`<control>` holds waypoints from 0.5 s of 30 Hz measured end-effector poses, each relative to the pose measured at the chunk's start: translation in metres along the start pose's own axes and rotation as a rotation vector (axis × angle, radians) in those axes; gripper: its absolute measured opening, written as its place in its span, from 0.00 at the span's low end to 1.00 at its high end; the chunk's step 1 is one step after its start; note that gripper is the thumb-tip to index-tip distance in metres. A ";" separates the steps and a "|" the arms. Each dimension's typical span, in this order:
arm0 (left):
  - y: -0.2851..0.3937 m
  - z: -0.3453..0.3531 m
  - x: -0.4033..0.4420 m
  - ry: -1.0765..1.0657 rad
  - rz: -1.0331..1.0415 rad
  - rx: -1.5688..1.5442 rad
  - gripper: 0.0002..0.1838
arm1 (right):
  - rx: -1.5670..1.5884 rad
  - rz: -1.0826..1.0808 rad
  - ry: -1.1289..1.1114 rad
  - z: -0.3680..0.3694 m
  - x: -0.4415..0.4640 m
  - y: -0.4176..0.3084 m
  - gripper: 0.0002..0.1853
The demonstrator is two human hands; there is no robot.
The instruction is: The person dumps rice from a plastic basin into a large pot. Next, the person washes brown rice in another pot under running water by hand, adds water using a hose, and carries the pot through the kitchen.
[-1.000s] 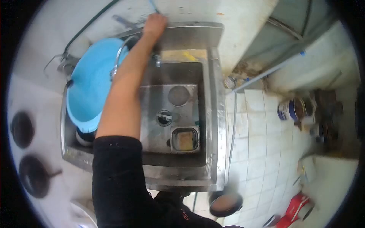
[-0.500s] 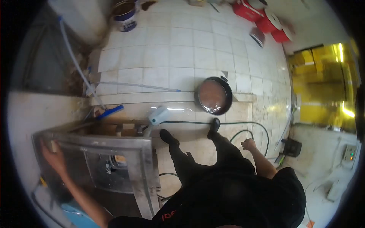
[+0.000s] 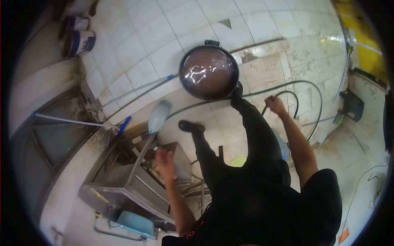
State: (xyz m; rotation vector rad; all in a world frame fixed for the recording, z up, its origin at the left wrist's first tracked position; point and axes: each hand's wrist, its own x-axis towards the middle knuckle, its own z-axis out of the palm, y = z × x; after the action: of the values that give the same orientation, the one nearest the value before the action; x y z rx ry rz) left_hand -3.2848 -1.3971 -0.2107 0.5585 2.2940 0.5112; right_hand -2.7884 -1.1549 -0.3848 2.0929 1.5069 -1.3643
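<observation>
My left hand (image 3: pixel 165 163) is over the side of the metal sink unit (image 3: pixel 141 164), slightly blurred, its fingers apart and nothing seen in it. On the right, my right hand (image 3: pixel 276 105) hangs in the air with its fingers curled in and no object visible in them. A dark green hose (image 3: pixel 303 81) lies on the floor, one loop passing behind that hand. In front of my feet stands a round black pot (image 3: pixel 209 73) full of brownish liquid. A pale blue plastic jug (image 3: pixel 159 116) is between the pot and the sink unit.
The light blue basin (image 3: pixel 136 223) is at the lower left. A long-handled squeegee with a blue head (image 3: pixel 124 125) leans near the wall corner. Paint buckets (image 3: pixel 82 42) stand at the upper left. A black dustpan (image 3: pixel 352 107) is at the right.
The view has swung from the sink to the floor, and the pot now appears closer. My left hand has come off the sink's back edge area; my right arm has come into view.
</observation>
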 end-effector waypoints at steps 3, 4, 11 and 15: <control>-0.031 0.098 -0.017 -0.312 -0.282 0.117 0.31 | 0.273 0.108 -0.029 -0.030 0.036 -0.005 0.18; -0.045 0.125 -0.021 -0.377 -0.360 0.088 0.31 | 0.366 0.152 -0.039 -0.033 0.041 -0.002 0.18; -0.038 0.270 -0.013 -0.508 -0.755 -0.482 0.24 | 0.441 0.460 -0.210 0.026 0.061 0.131 0.17; 0.018 0.317 -0.003 -0.543 -0.785 -0.229 0.22 | 0.405 0.625 -0.299 0.073 0.035 0.196 0.15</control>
State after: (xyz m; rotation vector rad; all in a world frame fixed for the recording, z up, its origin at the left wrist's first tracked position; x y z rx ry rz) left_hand -3.0514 -1.3211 -0.4118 -0.2997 1.7090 0.1861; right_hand -2.6632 -1.2669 -0.5134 2.1684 0.4184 -1.6929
